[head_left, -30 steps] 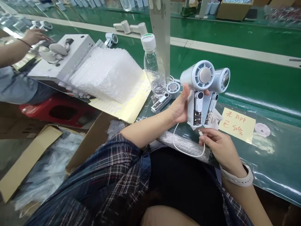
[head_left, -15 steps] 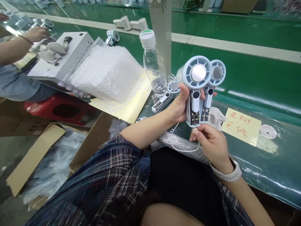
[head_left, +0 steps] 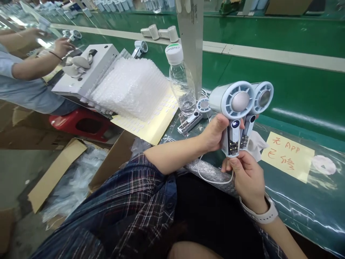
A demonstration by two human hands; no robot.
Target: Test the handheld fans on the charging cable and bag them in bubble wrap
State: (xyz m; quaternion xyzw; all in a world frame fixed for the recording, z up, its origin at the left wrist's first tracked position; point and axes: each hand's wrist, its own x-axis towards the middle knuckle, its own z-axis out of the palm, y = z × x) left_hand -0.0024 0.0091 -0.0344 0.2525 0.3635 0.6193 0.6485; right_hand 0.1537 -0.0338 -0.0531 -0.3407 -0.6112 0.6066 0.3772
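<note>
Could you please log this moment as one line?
left hand: grips two handheld fans | right hand: holds white cable at fan base

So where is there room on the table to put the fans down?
Bare green belt lies beyond the two pale-blue handheld fans, up to the white stripe. Crowded: the left, around the clear plastic water bottle and bubble-wrap stack; the yellow paper note fills the right.

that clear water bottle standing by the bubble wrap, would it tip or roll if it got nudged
The water bottle looks tall and narrow, standing upright on a small base, so a push near its white cap would probably tip it. It seems only partly filled, so likely light. Its round body would probably roll on the green bench, perhaps toward the fan lying beside it.
</note>
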